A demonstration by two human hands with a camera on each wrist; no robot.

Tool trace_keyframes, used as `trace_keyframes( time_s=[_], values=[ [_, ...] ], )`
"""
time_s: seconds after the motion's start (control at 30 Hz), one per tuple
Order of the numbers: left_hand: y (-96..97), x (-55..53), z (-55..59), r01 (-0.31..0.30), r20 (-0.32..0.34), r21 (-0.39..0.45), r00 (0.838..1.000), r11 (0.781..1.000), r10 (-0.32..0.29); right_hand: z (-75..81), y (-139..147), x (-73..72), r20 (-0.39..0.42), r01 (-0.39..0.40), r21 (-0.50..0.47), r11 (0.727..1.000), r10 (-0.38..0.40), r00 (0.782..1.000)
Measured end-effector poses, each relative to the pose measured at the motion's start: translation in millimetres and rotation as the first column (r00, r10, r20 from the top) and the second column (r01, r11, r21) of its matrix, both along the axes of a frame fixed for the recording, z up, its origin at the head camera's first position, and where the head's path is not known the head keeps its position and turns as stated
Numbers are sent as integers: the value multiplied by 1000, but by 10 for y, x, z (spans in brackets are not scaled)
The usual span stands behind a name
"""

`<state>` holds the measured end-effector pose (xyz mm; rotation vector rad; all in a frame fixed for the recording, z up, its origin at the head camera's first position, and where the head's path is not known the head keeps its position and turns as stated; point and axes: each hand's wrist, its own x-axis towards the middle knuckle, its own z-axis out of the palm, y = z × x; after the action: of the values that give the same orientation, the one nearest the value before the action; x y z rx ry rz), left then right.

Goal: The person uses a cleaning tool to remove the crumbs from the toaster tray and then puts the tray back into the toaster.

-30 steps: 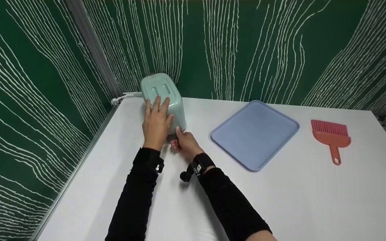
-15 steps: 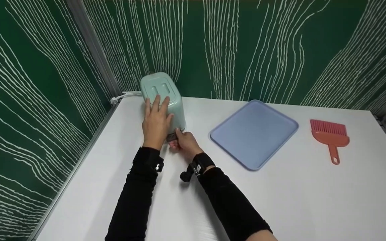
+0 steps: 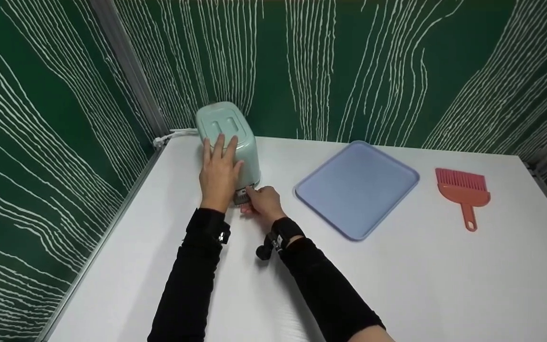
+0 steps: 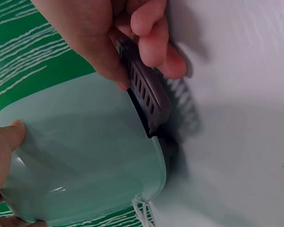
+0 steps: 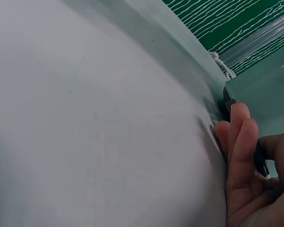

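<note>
A mint-green toaster point(image 3: 249, 159) with two slots in its top stands at the back left of the table. My left hand point(image 3: 219, 183) rests on it with fingers spread straight over the top edge and the thumb on the near face. At its base, my right hand point(image 3: 265, 203) pinches a dark slotted crumb tray point(image 4: 144, 87), thumb above and fingers below. The tray sticks partway out of the toaster's bottom, close over the table. In the right wrist view the right hand's fingers point(image 5: 244, 146) hide most of the tray.
A blue-purple rectangular tray point(image 3: 359, 190) lies right of the toaster. Farther right is a red dustpan brush point(image 3: 463, 194). A white cord point(image 3: 164, 138) runs behind the toaster, and green white-lined walls point(image 3: 273, 71) border the white table point(image 3: 420, 266).
The crumb tray has slid farther out of the toaster towards me, with my right hand drawing it. My left hand stays on the toaster. The head view has shifted slightly.
</note>
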<state>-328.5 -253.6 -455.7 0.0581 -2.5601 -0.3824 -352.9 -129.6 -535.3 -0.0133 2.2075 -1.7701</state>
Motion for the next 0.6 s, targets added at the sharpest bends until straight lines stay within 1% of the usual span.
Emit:
trace_keyframes(
  time_s=[0.1,0.27,0.47,0.6],
  values=[
    [2,6,1,3,-6,5,1000,1000,-3,8,2,15,21,23,-66,998,-22,1000],
    [2,11,-5,11,-36,-7,999,1000,-11,19,3,27,14,48,-97,994,-47,999],
    [2,14,-10,7,-37,-6,999,1000,-7,8,11,27,42,32,-147,989,-26,999],
    [7,9,-12,10,-33,-5,999,1000,-11,3,28,26,42,14,-138,990,-8,999]
  ],
)
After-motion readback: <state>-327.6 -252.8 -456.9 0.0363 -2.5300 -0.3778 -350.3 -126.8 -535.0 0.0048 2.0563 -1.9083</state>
